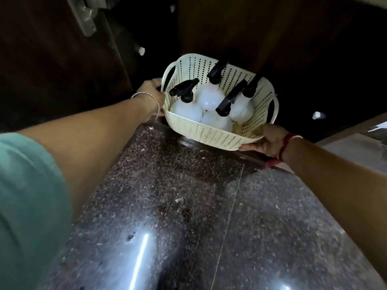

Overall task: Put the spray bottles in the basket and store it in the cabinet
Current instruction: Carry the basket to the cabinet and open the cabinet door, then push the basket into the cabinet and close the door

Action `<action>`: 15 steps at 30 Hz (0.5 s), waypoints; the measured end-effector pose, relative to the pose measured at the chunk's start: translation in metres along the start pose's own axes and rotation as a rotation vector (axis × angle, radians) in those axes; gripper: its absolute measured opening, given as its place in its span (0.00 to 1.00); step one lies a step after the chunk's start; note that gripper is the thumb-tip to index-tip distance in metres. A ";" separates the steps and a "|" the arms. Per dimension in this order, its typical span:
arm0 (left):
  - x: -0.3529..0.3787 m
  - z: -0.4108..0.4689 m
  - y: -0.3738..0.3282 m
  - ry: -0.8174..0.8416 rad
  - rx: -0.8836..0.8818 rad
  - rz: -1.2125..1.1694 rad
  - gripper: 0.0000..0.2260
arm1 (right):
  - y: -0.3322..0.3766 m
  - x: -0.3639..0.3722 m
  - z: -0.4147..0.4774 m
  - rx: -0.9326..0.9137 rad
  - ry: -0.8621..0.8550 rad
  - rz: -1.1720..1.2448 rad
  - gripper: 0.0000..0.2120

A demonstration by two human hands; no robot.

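Grip: left hand (pixel 150 89) clasps basket (pixel 209 135) rim, right hand (pixel 266 142) clasps opposite rim; four spray bottles (pixel 210 97) inside.

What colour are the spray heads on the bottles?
Black, on white bottles; spray heads show best in the head view.

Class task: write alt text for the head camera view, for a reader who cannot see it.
A person's left hand and right hand hold a cream perforated basket by its edges at the mouth of a dark wooden cabinet. Four white spray bottles with black trigger heads sit in it. Speckled polished stone lies below.
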State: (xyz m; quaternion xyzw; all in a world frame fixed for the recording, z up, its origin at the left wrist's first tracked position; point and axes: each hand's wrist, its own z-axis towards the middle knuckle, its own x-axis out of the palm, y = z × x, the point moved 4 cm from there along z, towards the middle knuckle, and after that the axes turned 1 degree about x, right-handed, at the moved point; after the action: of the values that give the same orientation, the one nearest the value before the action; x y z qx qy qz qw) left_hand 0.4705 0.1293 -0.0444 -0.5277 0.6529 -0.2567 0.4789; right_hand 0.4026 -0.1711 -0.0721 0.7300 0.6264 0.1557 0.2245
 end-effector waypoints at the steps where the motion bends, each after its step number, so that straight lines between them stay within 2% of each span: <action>1: 0.001 0.004 -0.002 0.006 0.004 0.001 0.19 | 0.005 0.000 0.002 0.003 -0.004 -0.008 0.16; 8: 0.008 0.038 -0.020 -0.010 0.047 0.076 0.18 | 0.036 0.002 0.017 0.017 -0.029 -0.064 0.17; 15: 0.016 0.056 -0.029 -0.052 0.025 0.030 0.17 | 0.060 0.008 0.021 0.049 0.002 -0.077 0.18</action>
State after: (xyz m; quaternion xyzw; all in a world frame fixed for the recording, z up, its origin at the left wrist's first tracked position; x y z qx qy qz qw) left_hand 0.5337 0.1147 -0.0482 -0.5184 0.6448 -0.2440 0.5059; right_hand 0.4656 -0.1729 -0.0591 0.7105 0.6579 0.1325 0.2118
